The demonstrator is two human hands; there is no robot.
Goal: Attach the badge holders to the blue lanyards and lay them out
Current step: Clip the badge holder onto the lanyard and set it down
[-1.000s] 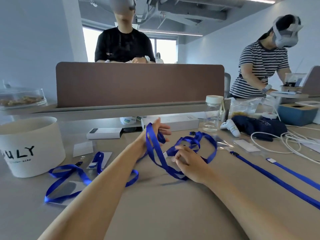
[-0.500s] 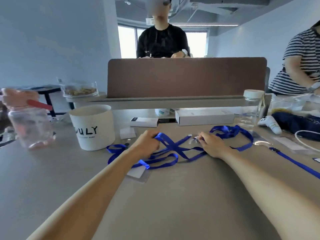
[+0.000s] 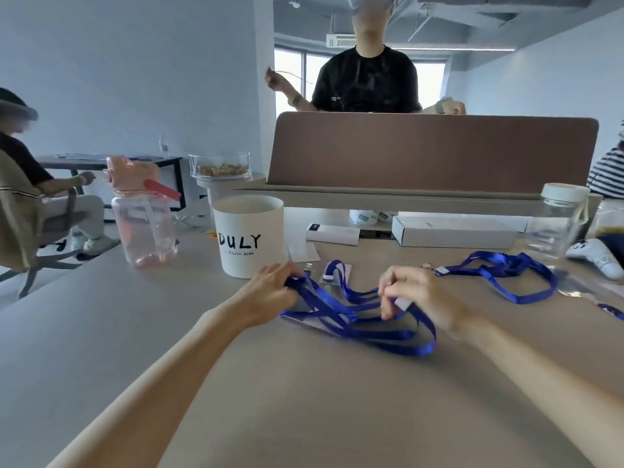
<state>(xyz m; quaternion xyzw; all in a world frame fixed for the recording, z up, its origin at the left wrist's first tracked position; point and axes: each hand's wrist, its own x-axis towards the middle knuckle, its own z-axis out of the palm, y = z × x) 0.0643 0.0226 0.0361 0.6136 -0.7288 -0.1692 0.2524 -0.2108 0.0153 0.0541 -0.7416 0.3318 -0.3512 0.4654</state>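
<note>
Right hand (image 3: 417,298): fingers curled, thumb and forefingers pinching one strand of the lanyard (image 3: 354,320). It's blurred, so I can't tell the exact pinch spot. Left hand (image 3: 270,290): fingers bent over the far end of the same strap bundle, gripping it low against the table (image 3: 304,400).

The lanyard lies in crossed loops between the two hands. A clear badge holder (image 3: 334,276) with a clip sits just beyond the left fingertips, with a strand over it. A second lanyard (image 3: 499,275) loops out past the right hand, apart from it. The white cup (image 3: 250,238) is just behind the left hand.

The step looks like untangling to find the clip end. Let the left hand anchor the bundle. Draw one strand at a time with the right hand. No yanking, since crossed loops likely knot. Find the hook before going for the holder.
</note>
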